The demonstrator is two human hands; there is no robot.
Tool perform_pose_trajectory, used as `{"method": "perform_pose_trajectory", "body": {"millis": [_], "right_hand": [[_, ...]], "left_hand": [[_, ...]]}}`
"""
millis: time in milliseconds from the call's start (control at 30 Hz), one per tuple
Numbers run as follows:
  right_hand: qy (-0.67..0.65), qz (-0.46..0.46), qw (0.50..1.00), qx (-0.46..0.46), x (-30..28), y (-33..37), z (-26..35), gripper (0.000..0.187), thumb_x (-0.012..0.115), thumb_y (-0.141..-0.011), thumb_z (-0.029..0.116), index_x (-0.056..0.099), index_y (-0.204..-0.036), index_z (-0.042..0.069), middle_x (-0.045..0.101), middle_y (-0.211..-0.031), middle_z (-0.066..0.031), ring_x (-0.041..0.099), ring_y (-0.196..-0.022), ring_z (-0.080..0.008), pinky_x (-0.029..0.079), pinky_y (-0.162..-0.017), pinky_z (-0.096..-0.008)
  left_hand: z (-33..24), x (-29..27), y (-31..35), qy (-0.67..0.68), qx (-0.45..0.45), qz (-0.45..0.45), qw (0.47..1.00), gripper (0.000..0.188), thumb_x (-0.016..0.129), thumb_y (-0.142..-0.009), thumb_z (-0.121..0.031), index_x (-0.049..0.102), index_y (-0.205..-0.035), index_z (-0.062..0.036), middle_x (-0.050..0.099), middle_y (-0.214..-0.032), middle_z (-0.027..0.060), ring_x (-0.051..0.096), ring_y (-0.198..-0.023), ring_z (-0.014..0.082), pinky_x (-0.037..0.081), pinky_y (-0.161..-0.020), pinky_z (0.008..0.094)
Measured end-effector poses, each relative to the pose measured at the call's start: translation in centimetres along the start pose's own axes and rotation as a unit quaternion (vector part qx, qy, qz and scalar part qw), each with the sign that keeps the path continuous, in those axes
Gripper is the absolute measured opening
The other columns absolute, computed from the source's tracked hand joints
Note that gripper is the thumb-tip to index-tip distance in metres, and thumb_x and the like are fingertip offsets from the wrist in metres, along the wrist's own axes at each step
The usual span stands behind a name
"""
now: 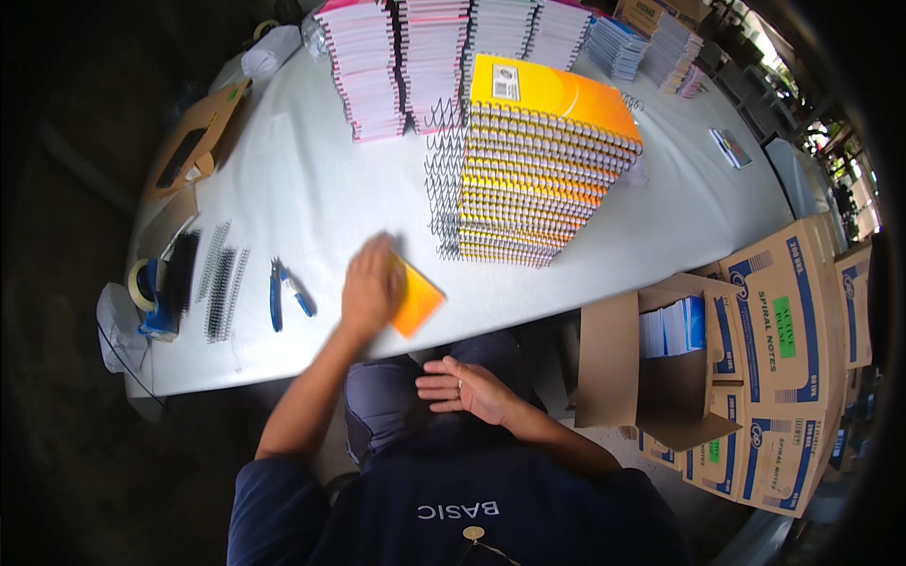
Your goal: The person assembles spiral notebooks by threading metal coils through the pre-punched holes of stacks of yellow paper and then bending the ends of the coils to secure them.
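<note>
My left hand (371, 288) is over a small orange notebook (415, 302) near the table's front edge, its fingers curled over the notebook's left side. That hand hides the notebook's left edge, so I cannot see a coil there. Palm up, my right hand (469, 389) hangs over my lap with fingers stretched out and nothing in it. A tall stack of yellow-orange spiral notebooks (543, 179) stands beyond the left hand, loose coil ends sticking out at its left. Left of my hand lie blue-handled pliers (276, 297) and a second blue-handled cutter (298, 291).
Loose black coils (222, 288) and a tape dispenser (151, 292) sit at the left. A cardboard piece (198, 137) lies behind them. Tall notebook stacks (359, 75) line the back. At right, an open carton (609, 363) holds blue notebooks (675, 328), beside stacked cartons (788, 311).
</note>
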State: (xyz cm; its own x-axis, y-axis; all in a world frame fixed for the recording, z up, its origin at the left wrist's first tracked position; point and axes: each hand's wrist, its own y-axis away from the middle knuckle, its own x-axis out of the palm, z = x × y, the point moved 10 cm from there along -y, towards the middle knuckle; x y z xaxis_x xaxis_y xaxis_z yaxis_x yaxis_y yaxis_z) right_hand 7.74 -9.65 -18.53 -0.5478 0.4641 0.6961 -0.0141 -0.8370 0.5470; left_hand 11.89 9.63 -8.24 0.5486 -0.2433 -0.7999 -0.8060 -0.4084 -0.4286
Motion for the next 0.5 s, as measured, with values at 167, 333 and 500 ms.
{"method": "perform_pose_trajectory", "body": {"millis": [167, 333, 500], "right_hand": [[0.192, -0.052, 0.946, -0.256, 1.9, -0.1, 5.0, 0.036, 0.057, -0.089, 0.023, 0.054, -0.113, -0.003, 0.063, -0.097, -0.0136, 0.063, -0.089, -0.0214, 0.049, -0.075, -0.0305], [0.524, -0.046, 0.749, -0.404, 10.7, 3.4, 14.0, 0.021, 0.061, -0.083, 0.009, 0.060, -0.102, 0.000, 0.063, -0.080, -0.0173, 0.060, -0.066, -0.0161, 0.047, -0.063, -0.0295], [0.399, 0.023, 0.819, -0.413, 7.7, -2.9, 16.0, 0.024, 0.066, -0.079, 0.001, 0.056, -0.101, -0.001, 0.064, -0.099, -0.0093, 0.058, -0.089, -0.0111, 0.048, -0.078, -0.0251]], "left_hand": [[-5.1, -3.5, 7.5, 0.138, -0.078, 0.065, 0.985, 0.063, 0.054, -0.074, -0.004, 0.033, -0.133, 0.0014, 0.039, -0.133, 0.0232, 0.039, -0.122, 0.0382, 0.028, -0.104, 0.0440], [-0.3, -8.0, 7.0, 0.502, -0.232, -0.058, 0.831, 0.060, 0.049, -0.074, 0.004, 0.032, -0.132, 0.0004, 0.050, -0.106, 0.0105, 0.048, -0.099, 0.0158, 0.038, -0.090, 0.0278], [3.2, -4.4, 5.9, 0.514, -0.246, -0.080, 0.818, 0.037, 0.047, -0.082, 0.006, 0.041, -0.118, -0.0006, 0.050, -0.100, 0.0062, 0.048, -0.096, 0.0130, 0.038, -0.086, 0.0246]]}}
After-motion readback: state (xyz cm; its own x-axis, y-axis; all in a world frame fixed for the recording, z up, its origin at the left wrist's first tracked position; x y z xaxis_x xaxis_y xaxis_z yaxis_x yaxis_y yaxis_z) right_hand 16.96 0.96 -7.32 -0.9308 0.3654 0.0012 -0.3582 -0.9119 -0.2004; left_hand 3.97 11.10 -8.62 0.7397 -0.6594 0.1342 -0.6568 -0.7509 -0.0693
